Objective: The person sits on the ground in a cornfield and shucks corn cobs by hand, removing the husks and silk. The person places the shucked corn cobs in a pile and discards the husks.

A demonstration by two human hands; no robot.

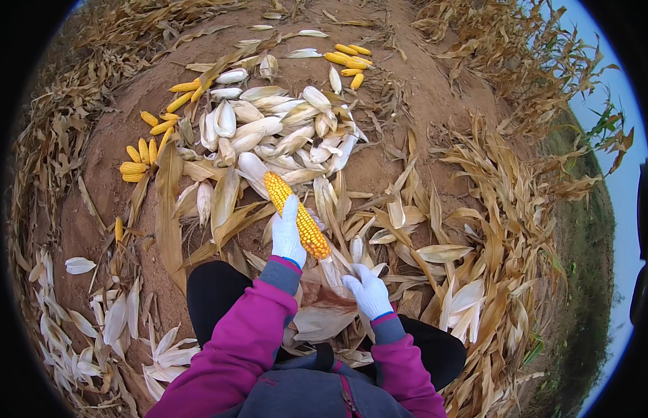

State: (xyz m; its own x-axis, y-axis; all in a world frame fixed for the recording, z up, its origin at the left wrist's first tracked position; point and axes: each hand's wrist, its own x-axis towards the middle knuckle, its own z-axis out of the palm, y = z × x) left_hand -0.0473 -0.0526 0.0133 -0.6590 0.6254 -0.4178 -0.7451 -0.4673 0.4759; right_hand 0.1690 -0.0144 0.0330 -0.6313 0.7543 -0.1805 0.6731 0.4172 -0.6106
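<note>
A yellow ear of corn (302, 219) lies slantwise before me, its kernels bare and pale husk leaves (331, 277) still attached at the lower end. My left hand (289, 232), in a white knit glove, grips the ear along its left side. On the husk at the ear's base, my right hand (366, 290), gloved the same way, has its fingers closed. Just beyond the ear's tip is a heap of corn ears in pale husks (266, 125).
Bare yellow ears (350, 60) lie in a group at the upper right of the heap, and more bare ears (143, 154) to its left. Loose dry husks (167, 355) litter the reddish soil (115, 125). Dry corn stalks and leaves (491, 209) line the right side.
</note>
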